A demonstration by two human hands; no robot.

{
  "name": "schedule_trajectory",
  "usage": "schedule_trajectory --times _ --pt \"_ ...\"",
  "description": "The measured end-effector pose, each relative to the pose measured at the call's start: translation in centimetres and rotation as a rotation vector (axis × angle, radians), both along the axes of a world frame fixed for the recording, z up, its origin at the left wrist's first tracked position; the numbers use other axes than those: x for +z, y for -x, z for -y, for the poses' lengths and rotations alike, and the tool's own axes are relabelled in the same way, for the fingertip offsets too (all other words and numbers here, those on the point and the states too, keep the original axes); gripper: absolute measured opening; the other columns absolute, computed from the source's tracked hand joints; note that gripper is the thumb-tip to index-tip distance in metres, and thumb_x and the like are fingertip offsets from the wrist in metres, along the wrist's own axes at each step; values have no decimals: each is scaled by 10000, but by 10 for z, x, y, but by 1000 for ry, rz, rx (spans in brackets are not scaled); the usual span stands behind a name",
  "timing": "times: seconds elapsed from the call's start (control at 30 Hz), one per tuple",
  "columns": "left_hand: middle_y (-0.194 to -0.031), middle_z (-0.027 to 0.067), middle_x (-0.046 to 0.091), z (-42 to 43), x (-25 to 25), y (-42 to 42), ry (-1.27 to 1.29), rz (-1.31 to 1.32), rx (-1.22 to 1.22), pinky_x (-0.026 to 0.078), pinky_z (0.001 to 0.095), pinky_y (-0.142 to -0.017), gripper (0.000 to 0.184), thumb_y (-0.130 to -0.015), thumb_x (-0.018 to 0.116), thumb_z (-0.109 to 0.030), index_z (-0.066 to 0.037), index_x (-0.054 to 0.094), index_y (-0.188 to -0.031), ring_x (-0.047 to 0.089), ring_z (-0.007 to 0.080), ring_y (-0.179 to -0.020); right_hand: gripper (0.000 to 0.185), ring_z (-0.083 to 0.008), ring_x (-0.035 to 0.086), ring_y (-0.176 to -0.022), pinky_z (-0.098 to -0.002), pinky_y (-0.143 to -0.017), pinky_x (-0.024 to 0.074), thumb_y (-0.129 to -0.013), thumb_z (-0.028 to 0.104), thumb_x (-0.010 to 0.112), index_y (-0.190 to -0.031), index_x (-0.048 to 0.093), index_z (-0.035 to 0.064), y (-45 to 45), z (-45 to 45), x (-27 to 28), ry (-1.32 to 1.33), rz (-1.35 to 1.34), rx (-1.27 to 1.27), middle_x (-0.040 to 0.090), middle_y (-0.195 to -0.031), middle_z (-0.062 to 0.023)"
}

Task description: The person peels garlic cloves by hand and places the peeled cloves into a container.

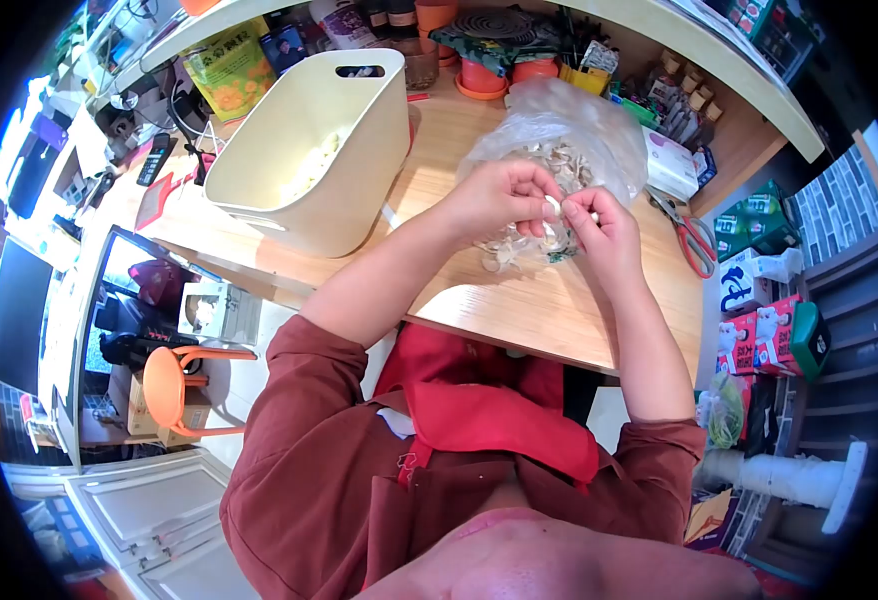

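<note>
Above the wooden table (519, 310), my left hand (509, 200) and my right hand (602, 225) meet with fingertips pinched on a small whitish piece (555, 207), which looks like a garlic clove. Just behind and below them lies a clear plastic bag (584, 115) with many pale, papery pieces (559, 158) in it. Loose peels (502, 257) are on the table beneath my hands. To the left stands a cream bin (359, 165) holding a heap of whitish pieces (317, 165) at its bottom.
Red-handled scissors (697, 245) lie at the right. A red flyswatter (156, 200) and a black remote (156, 160) are at the far left. Orange pots (481, 80), corked bottles (694, 100) and a yellow packet (227, 75) line the back under a shelf.
</note>
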State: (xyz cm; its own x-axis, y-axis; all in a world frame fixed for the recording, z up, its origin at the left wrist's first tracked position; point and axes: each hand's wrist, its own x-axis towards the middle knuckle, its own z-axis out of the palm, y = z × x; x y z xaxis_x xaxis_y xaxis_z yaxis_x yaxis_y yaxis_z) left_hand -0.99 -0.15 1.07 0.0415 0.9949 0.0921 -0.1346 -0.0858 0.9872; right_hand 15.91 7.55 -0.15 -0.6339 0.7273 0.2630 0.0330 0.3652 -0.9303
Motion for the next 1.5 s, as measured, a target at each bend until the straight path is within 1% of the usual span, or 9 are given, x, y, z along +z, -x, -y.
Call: schedule_trajectory --times 0.1,0.2,0.3,0.4,0.5,0.73,1.0,1.23,1.5 --pt "-759 39 603 0 -1 2 11 14 18 432 190 -540 145 -800 613 -62 -24 566 -932 565 80 -630 104 -79 542 -663 -217 -601 425 -814 125 610 -838 589 26 -1 -2 -1 15 -3 -12 586 -716 -4" --pt "-771 36 602 -2 -4 4 13 89 47 433 185 -553 136 -811 605 -79 -27 564 -930 560 79 -644 76 -94 563 -678 -225 -619 443 -801 99 607 -835 591 33 2 -4 -6 -223 -10 -91 603 -728 -19" --pt "-793 34 601 -2 -5 7 34 177 40 434 181 -566 127 -825 590 -86 -27 559 -933 553 79 -650 79 -110 586 -703 -237 -637 461 -789 80 605 -857 610 40 3 -1 -3 -260 21 -164 621 -766 -40" --pt "-810 30 595 -4 -7 9 18 227 -21 436 180 -570 118 -837 576 -82 -30 554 -940 550 81 -650 108 -123 600 -719 -247 -643 473 -790 81 603 -891 628 51 3 -3 -6 -131 -54 -85 630 -801 -57" --pt "-806 32 588 -4 -5 8 29 229 -18 437 178 -567 115 -845 566 -79 -27 550 -946 550 83 -658 137 -128 599 -707 -247 -639 474 -794 85 603 -925 633 59 2 -2 -7 -232 -63 -59 631 -820 -66" --pt "-801 40 582 -3 -5 7 40 217 -12 433 173 -559 108 -853 561 -85 -25 548 -943 551 86 -665 150 -164 597 -683 -265 -606 481 -738 135 685 -869 641 74 1 4 -3 -450 -75 -79 627 -803 -66" --pt "-793 42 593 -5 -7 7 34 165 7 430 175 -549 90 -845 573 -88 -31 547 -910 551 85 -650 117 -178 593 -665 -274 -589 478 -737 112 674 -841 642 68 1 5 -3 -508 -73 -111 619 -764 -67" --pt "-726 39 594 -1 -3 -1 30 83 136 423 183 -527 96 -817 610 -95 -35 550 -864 550 81 -610 78 -171 603 -664 -274 -546 478 -749 57 643 -824 627 42 3 8 -2 -525 -58 -136 617 -757 -79" --pt "-729 57 602 -4 -6 -1 -20 -6 111 430 192 -527 105 -817 613 -81 -16 538 -849 559 85 -613 54 -107 552 -635 -227 -586 444 -743 47 638 -785 611 30 2 13 2 -415 -5 -156 605 -711 -46"
